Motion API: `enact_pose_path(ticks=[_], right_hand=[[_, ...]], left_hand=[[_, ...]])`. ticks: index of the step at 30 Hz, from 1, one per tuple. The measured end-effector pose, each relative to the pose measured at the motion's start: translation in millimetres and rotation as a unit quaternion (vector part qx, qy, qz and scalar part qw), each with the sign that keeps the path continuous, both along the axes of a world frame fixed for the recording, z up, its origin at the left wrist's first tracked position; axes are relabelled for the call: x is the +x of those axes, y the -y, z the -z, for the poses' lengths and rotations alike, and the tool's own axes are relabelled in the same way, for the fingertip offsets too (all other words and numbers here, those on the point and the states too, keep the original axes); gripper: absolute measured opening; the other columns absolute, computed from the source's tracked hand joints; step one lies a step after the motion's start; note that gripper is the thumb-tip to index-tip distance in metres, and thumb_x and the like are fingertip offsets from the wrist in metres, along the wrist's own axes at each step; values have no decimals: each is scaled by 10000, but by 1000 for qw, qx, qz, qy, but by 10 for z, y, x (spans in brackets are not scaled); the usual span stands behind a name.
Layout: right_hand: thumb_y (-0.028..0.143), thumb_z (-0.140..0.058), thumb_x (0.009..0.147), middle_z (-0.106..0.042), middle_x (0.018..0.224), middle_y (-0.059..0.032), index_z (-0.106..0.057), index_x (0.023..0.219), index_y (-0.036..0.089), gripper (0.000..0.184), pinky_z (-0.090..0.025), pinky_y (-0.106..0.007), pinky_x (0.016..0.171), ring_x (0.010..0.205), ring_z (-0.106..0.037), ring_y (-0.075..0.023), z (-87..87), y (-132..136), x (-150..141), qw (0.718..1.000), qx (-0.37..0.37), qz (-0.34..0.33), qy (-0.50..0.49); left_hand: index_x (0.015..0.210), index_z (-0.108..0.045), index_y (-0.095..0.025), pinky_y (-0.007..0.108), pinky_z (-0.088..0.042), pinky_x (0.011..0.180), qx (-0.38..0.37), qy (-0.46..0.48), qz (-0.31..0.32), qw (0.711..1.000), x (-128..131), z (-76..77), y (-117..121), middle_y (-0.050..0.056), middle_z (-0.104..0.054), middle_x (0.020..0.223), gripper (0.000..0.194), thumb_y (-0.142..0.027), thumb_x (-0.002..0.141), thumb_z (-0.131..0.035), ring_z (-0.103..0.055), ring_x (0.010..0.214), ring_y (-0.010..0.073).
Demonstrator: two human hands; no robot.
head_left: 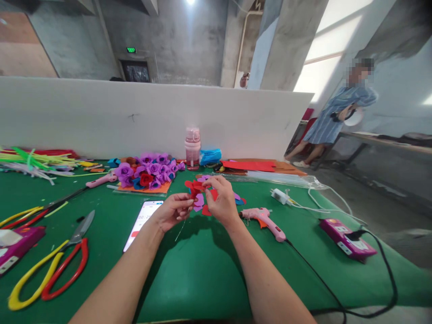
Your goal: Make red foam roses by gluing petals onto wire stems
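Note:
A red artificial flower (193,185) with loose-edged petals is held above the table by its base, pinched in the fingers of my left hand (170,212). Its thin wire stem (178,231) slants down below that hand. From the other side, my right hand (221,200) has its thumb and fingers closed at the flower's right petal edge; the fingertips partly cover it. Beneath and behind both hands lie cut purple petals (199,202) and red ones. A pink glue gun (263,219) rests just right of my right hand.
Purple, red and blue flowers (155,168) are heaped behind my left hand, near a pink bottle (192,150). A phone (143,220) and scissors (81,229) lie left. Power strips (347,240) and cords flank the green table (189,288). A person (337,108) stands beyond, right.

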State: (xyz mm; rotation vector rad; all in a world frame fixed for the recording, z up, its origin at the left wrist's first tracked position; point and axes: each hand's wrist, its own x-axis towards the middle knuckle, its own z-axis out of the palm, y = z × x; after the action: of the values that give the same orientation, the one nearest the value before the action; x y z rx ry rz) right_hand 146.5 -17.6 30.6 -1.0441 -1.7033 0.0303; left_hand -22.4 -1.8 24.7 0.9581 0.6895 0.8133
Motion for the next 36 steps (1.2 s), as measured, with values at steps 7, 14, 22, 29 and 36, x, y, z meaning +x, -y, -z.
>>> enact_pose_path(ticks=[7, 14, 22, 29, 36], right_hand=[[144, -582, 735, -603, 930, -51, -612, 902, 222, 186, -401, -381, 874, 959, -554, -223, -21, 29, 4, 1000, 8, -2, 8], [154, -524, 782, -601, 940, -50, -600, 922, 210, 169, -436, -348, 834, 881, -562, -189, -46, 18, 12, 995, 0, -29, -100], [361, -562, 789, -631, 716, -10, -595, 748, 192, 177, -451, -286, 680, 698, -575, -163, 93, -129, -35, 943, -137, -48, -300], [397, -661, 697, -641, 731, -14, -637, 803, 181, 242, -455, -278, 656, 669, -580, -147, 198, -101, -230, 888, -283, -177, -317], [334, -740, 635, -630, 910, -33, -644, 883, 203, 297, -484, -313, 778, 812, -594, -165, 105, -57, -206, 902, -218, -217, -303]], left_hand=[[684, -551, -110, 117, -193, 332, 4, -15, -5, 1000, -12, 14, -9, -22, -549, 531, 289, -217, 562, -790, -345, 355, -8], [664, -554, -118, 121, -226, 345, 25, -12, -30, 999, 1, 23, -16, -26, -567, 542, 284, -230, 564, -795, -375, 362, -3], [706, -566, -133, 128, -233, 341, 12, 17, -90, 996, 10, 55, -59, -25, -571, 534, 319, -238, 541, -817, -374, 356, 8], [721, -616, -130, 164, -319, 385, 79, -5, -128, 989, 71, 91, -56, -24, -584, 571, 330, -310, 537, -823, -450, 404, 40], [642, -670, -144, 225, -424, 529, 278, -101, -192, 936, 117, 39, -5, -13, -581, 520, 195, -327, 642, -736, -512, 504, 95]])
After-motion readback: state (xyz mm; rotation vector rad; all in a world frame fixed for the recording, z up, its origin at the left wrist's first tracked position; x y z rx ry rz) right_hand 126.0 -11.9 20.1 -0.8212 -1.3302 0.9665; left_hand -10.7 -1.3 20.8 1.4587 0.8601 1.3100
